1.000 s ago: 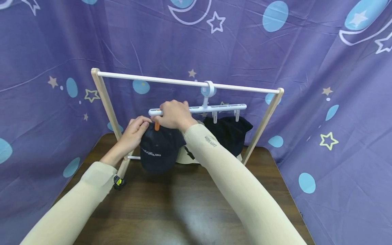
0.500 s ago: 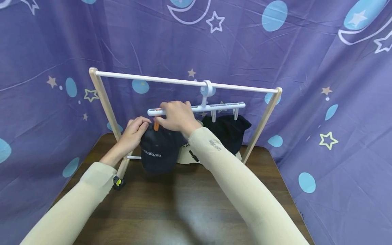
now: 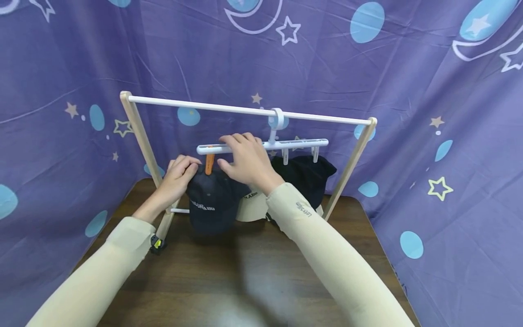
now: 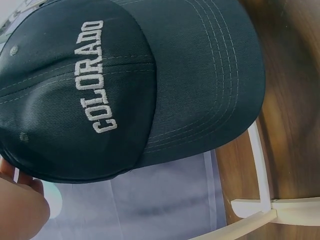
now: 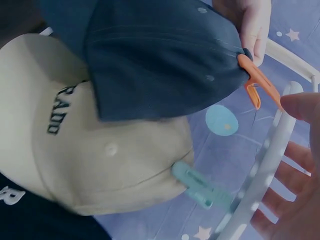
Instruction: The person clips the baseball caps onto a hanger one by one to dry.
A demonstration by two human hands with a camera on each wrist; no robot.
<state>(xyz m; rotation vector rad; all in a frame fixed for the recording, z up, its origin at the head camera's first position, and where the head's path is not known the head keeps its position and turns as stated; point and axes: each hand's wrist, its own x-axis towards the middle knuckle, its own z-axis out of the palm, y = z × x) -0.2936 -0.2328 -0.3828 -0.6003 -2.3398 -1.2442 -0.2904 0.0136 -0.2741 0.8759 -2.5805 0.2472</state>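
Observation:
A navy baseball cap lettered COLORADO hangs from an orange clip near the left end of a white clip hanger. My left hand pinches the cap's upper left edge, its fingertips partly behind the fabric. Just right of the orange clip, my right hand has its thumb and fingers apart around the hanger bar, holding no cap. In the right wrist view, a cream cap hangs from a green clip, overlapped by the navy one. Farther right hangs a black cap.
The hanger's ring hooks over the white rail of a wooden rack, whose side posts stand left and right. Below lies a brown wooden table. A purple patterned curtain surrounds it.
My right hand has come off the orange clip and shifted slightly right, its thumb and fingers spreading and uncovering the clip. My left hand keeps its place at the cap's edge.

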